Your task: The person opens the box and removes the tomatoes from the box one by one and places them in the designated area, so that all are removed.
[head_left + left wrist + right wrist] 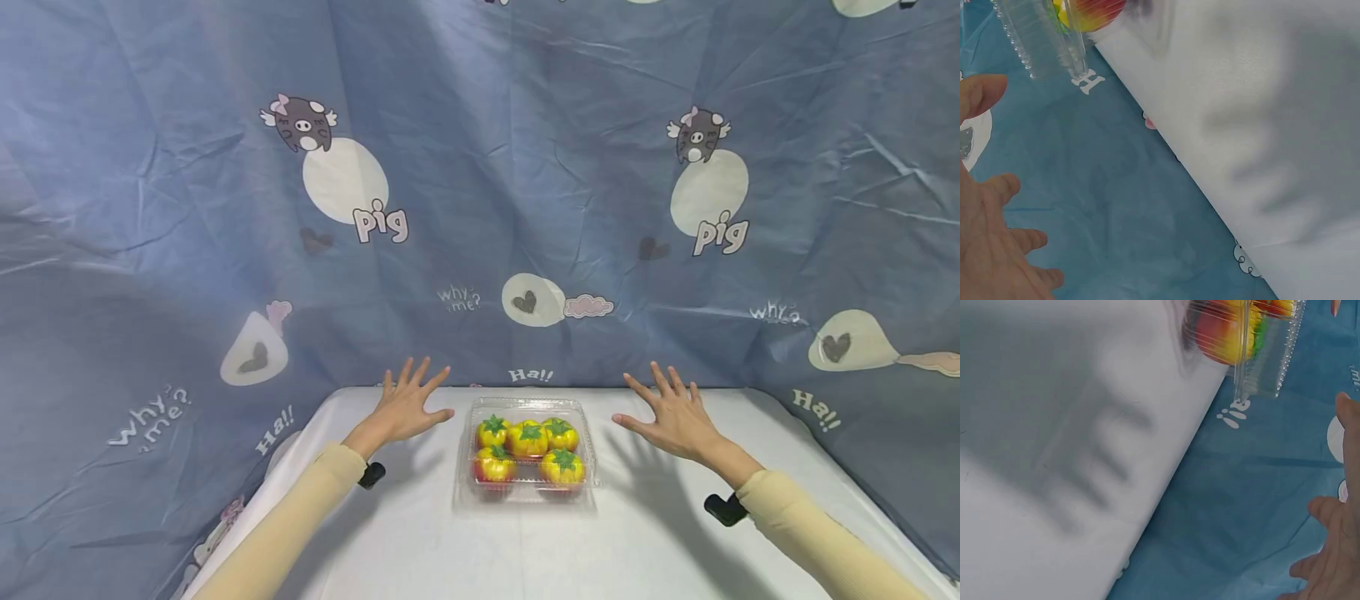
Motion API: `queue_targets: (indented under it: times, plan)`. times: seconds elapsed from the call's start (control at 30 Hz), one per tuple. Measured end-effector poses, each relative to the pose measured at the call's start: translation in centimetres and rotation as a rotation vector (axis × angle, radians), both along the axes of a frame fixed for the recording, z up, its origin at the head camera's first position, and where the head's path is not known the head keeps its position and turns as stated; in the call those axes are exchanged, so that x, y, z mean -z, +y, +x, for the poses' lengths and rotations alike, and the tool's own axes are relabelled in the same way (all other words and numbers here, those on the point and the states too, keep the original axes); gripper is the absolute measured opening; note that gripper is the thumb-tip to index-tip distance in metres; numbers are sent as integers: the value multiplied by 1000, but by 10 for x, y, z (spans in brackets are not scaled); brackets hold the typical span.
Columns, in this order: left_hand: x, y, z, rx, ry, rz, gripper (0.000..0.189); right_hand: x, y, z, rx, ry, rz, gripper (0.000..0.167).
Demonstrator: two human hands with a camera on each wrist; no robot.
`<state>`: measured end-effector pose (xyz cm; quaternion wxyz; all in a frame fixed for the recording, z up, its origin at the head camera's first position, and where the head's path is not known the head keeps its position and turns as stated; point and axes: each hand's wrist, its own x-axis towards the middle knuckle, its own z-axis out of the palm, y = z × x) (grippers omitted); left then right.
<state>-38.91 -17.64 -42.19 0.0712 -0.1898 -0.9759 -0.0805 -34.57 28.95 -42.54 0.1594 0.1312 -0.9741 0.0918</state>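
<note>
A clear plastic clamshell box point(528, 496) sits on the white table, holding several yellow-and-red toy fruits point(528, 438) with green star-shaped leaf tops. To the left of the box, my left hand point(405, 408) hovers with its fingers spread, touching nothing. My right hand point(677, 421) is held likewise on the other side, fingers apart and nothing in it. In the left wrist view, a corner of the box point(1035, 37) shows at the top, beyond the thumb. The right wrist view has part of the box point(1266, 369) and a red-and-yellow fruit point(1219, 334) near its top edge.
The table point(517, 558) has a white cover, and both hands cast shadows on it. Behind its far edge hangs a blue cloth point(465, 167) printed with pigs and words, which also runs along both sides. A dark device is strapped at each wrist.
</note>
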Motion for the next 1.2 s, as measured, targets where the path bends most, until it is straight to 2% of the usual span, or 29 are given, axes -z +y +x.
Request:
queue_targets:
  times: [0.2, 0.47, 0.8, 1.2]
  plan:
    - [-1, -1, 0, -18, 14, -19, 82, 1, 2, -1, 19, -18, 1, 84]
    - [-5, -6, 1, -32, 15, -4, 82, -3, 4, 0, 30, -43, -17, 86]
    - [-5, -8, 0, -36, 11, 11, 83, -3, 8, -1, 38, -56, -11, 89]
    - [4, -11, 0, -36, -17, 26, 84, 4, 12, 0, 38, -53, -10, 89]
